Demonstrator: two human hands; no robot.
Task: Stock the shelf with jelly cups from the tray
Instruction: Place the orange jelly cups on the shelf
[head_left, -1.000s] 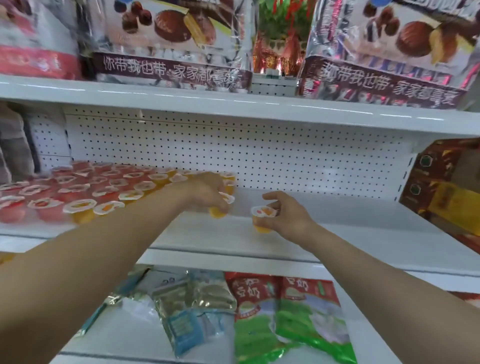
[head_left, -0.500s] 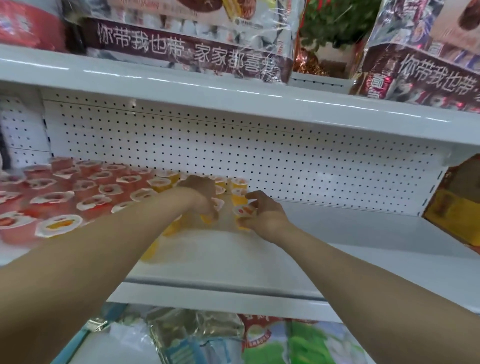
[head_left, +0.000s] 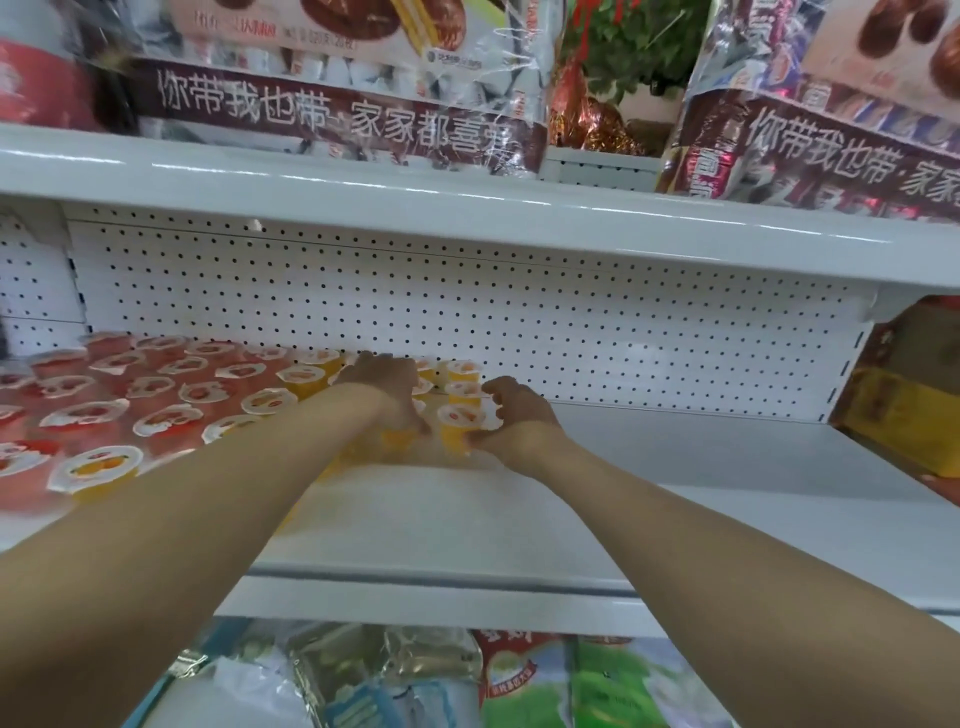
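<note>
Red jelly cups (head_left: 156, 387) and yellow jelly cups (head_left: 462, 371) with white lids stand in rows on the left half of the white shelf (head_left: 649, 467). My left hand (head_left: 384, 387) reaches over the yellow cups at the right end of the rows; its fingers curl down onto a yellow cup that is mostly hidden beneath it. My right hand (head_left: 519, 415) grips a yellow jelly cup (head_left: 460, 423) standing on the shelf just right of the left hand. No tray is in view.
A perforated white back panel (head_left: 519, 332) closes the shelf. The upper shelf (head_left: 467, 208) carries large snack bags (head_left: 337, 109). Boxes (head_left: 904, 395) stand at the right end. Packets (head_left: 519, 680) lie on the shelf below.
Both hands moved deeper into the shelf, carrying their yellow cups up to the end of the rows. The view tilted upward and closer.
</note>
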